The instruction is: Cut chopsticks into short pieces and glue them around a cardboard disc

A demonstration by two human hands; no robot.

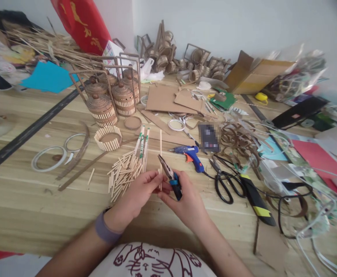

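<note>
Between its thumb and fingers, my left hand (147,186) pinches a thin wooden stick (160,144) that points away from me. My right hand (187,196) is closed around the handles of a pair of pliers (171,175), whose jaws lie right beside the stick. Whether the jaws grip it I cannot tell. Just left of my hands is a heap of short cut sticks (122,175). Longer chopsticks in green-printed wrappers (142,144) lie behind that heap. A small round basket of upright sticks (107,138) stands beyond it.
A blue hot glue gun (190,154), black scissors (224,181) and a utility knife (257,200) lie to the right. Lidded stick baskets (100,109) with tall handles stand at back left. Rolls of tape (49,158) are at left, and a cardboard box (256,73) sits behind.
</note>
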